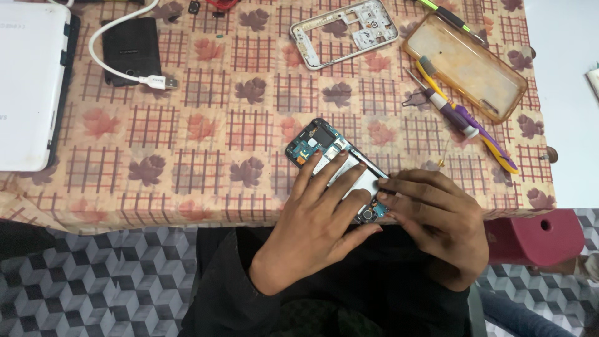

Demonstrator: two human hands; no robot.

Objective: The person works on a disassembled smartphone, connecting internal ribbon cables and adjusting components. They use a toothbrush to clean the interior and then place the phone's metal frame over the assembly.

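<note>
Under the left hand [318,218] lies one opened phone [337,165], back off, circuit board and metal shield showing, set diagonally near the table's front edge. Fingers spread flat and pressing down across its middle, gripping nothing, only pinning it. Just right of that, the right hand [437,221], curled, fingertips pinched at the lower right edge of the phone, seemingly prising or picking at a small part by the frame; cannot tell whether anything is actually held between them. Best done, by judgement, with steady downward pressure from the flat hand so that the body does not slide on the patterned tablecloth [187,143], and with a light, shallow pull at the edge, away from the thin ribbon parts near the lower corner. Beyond the right hand, further up the table: one clear amber phone case [465,62], one purple-handled screwdriver [452,112], one yellow-and-purple tool [493,140] crossing beneath it, one green-tipped tool [446,15] at the case's far end. Up and beyond the left hand: one bare phone mid-frame [343,31]. Well off to the left: one black power bank [131,47], one white cable [121,59] looped over it, one white device [31,81] at the table's end. Low to the right, one maroon stool [536,237].
</note>
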